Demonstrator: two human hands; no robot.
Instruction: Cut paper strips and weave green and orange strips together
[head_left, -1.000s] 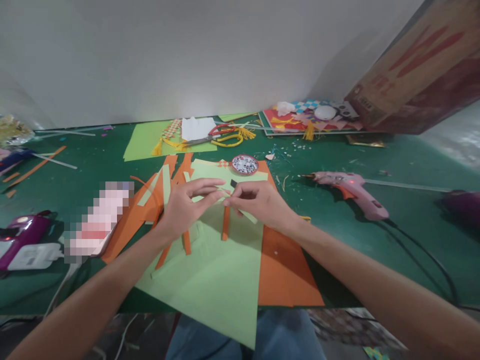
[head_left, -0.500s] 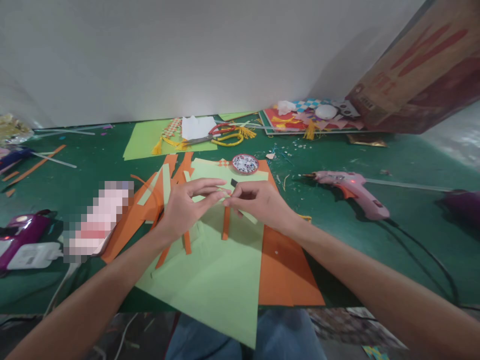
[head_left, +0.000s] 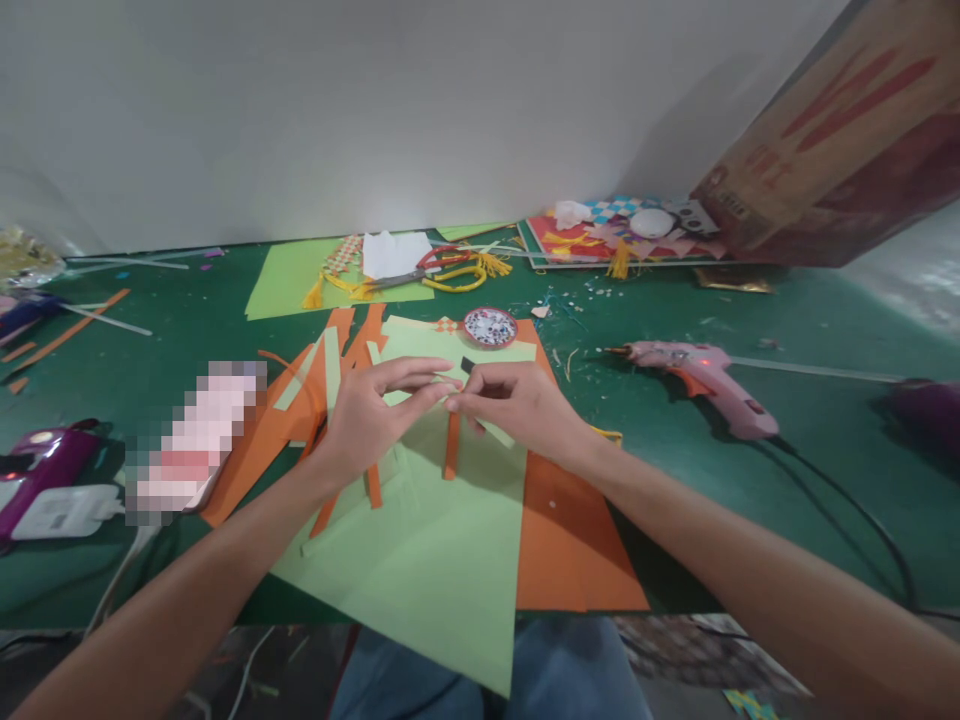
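Observation:
My left hand (head_left: 371,410) and my right hand (head_left: 517,405) meet fingertip to fingertip above a light green paper sheet (head_left: 427,540). Both pinch the same small bundle of paper strips: an orange strip (head_left: 451,445) hangs down from the pinch and a pale green strip (head_left: 496,432) pokes out under my right hand. More orange strips (head_left: 373,485) lie below my left hand. An orange sheet (head_left: 566,540) lies under the green one on the green mat (head_left: 750,500).
A pink glue gun (head_left: 701,385) with its cable lies to the right. A round tin of small beads (head_left: 490,328) sits just beyond my hands. Scissors (head_left: 420,272), yellow tassels and green paper are farther back. A purple device (head_left: 45,470) sits at left, a cardboard box (head_left: 832,150) at back right.

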